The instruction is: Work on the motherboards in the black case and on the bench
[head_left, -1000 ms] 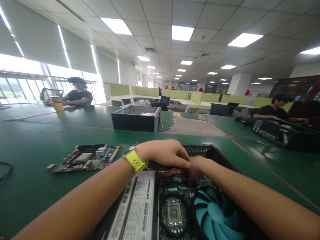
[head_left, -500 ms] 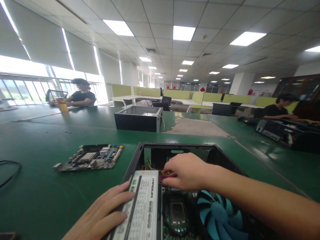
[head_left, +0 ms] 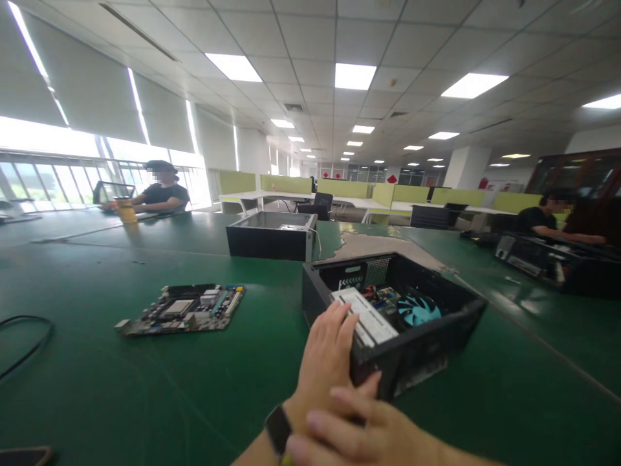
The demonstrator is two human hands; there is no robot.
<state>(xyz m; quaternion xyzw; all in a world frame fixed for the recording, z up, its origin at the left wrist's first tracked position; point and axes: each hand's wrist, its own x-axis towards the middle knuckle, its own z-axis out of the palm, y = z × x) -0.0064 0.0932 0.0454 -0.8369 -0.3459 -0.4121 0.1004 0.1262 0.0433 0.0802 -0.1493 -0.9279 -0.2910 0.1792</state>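
A black open-topped computer case stands on the table in front of me, turned at an angle. Inside it are a white-labelled power supply and a turquoise fan. My left hand grips the case's near left edge. Its fingers reach over onto the power supply and its thumb presses the outer wall. Closer to me, my right hand hangs in front of my left wrist with its fingers spread, holding nothing. A watch on the left wrist is partly covered by it.
A bare motherboard lies on the green table to the left. Another case stands farther back. Persons sit at the far left and far right, the latter by a dark case. A black cable lies left.
The case has moved away from me and turned. My right hand has left the wires inside it and come back near my left wrist. The left hand has shifted right with the case.
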